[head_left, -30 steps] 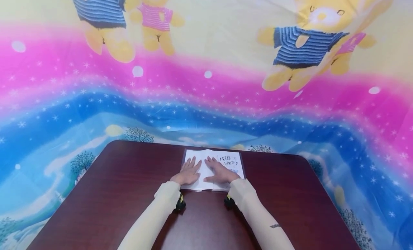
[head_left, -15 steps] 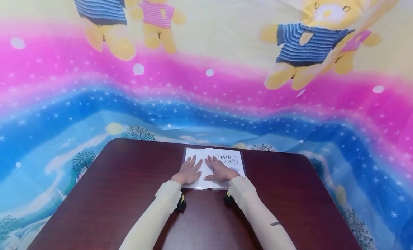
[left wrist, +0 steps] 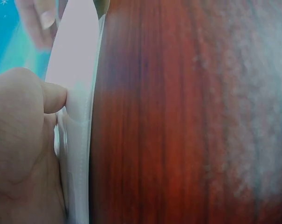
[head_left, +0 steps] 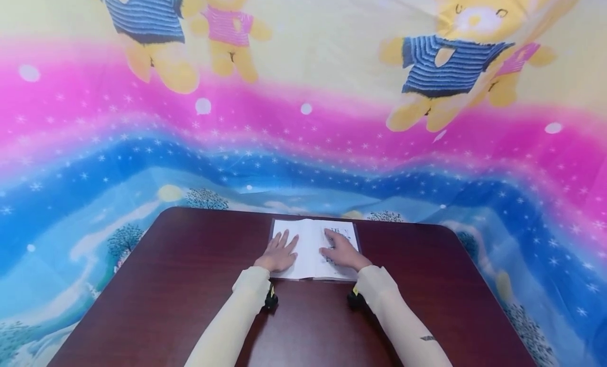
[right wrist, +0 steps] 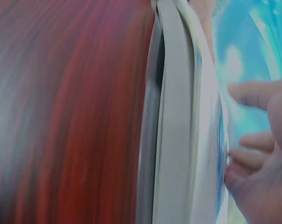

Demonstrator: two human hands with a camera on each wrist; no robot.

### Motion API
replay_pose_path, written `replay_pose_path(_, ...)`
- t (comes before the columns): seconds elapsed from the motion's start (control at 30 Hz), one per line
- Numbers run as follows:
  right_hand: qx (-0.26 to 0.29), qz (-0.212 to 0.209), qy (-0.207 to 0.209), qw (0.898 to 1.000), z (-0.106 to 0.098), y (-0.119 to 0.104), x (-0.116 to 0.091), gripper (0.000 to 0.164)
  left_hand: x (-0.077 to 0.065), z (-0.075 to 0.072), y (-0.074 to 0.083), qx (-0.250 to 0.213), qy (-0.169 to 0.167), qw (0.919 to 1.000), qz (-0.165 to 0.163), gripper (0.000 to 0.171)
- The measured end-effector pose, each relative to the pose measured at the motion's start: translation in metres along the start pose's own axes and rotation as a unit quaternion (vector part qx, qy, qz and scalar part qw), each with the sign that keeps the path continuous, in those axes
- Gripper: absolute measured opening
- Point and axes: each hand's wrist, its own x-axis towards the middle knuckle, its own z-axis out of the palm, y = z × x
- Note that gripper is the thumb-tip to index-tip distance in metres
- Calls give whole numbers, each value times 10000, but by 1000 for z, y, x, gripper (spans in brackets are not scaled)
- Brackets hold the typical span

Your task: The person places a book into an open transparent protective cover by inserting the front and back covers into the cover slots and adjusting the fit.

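An open book point(head_left: 309, 251) in a clear plastic cover lies near the far side of the table. Its left page is plain white; the right one bears black lettering, partly hidden by a hand. My left hand point(head_left: 280, 254) rests on the left page with its fingers spread, and its thumb point(left wrist: 54, 98) presses the paper close to the near edge. Over the right page is my right hand point(head_left: 343, 252), thumb apart from the fingers. In the right wrist view its lower fingertips are at the page surface, while the thumb point(right wrist: 250, 93) stands off it. The thick page block point(right wrist: 175, 121) shows there edge-on.
The dark red-brown wooden table point(head_left: 189, 293) has rounded far corners. Behind it hangs a printed cloth point(head_left: 303, 140) with bears, snowflakes and trees. Black straps point(head_left: 270, 298) sit at both wrists.
My right hand has slid right, away from the book's middle fold, uncovering more white paper and hiding part of the lettering. My left hand stays flat on its page.
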Motion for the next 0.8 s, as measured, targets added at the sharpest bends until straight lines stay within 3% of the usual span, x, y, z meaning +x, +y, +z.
replay_pose_path(0.13, -339, 372, 663, 9965, -12, 12, -6, 68, 0, -1, -1, -8, -14, 10000, -32, 61)
replay_pose_path(0.3, -402, 1279, 1126, 9846, -23, 24, -14, 71, -1, 0, -1, -148, -54, 9999, 26, 61)
replay_pose_path(0.43, -64, 1770, 1123, 9778, -26, 30, -18, 73, 0, 1, -2, -61, -154, 9999, 15, 62)
replay_pose_path(0.8, 523, 2162, 780, 9718, -38, 25, -25, 61, -4, -3, 2, -198, -47, 9998, 35, 62)
